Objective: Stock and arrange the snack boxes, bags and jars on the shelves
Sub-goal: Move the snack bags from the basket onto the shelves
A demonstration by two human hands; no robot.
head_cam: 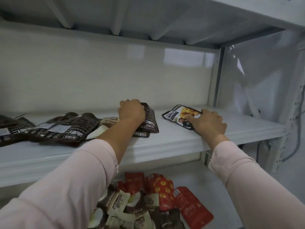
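Observation:
On the white shelf [165, 142], my left hand [131, 111] grips the far end of a dark brown snack bag [151, 120] that lies flat on top of another bag. My right hand [209, 122] rests on a dark bag with a yellow food picture [179, 114], thumb and fingers holding its near right corner. That bag lies flat and alone, to the right of the brown ones. More dark brown bags [64, 128] lie overlapping in a row to the left.
The shelf below holds a heap of red bags [165, 187] and cream-and-brown bags [120, 204]. A white back panel [99, 76] closes the shelf behind. The upper shelf's underside [148, 19] hangs overhead. A metal upright [217, 76] and plastic sheeting [257, 76] stand at the right.

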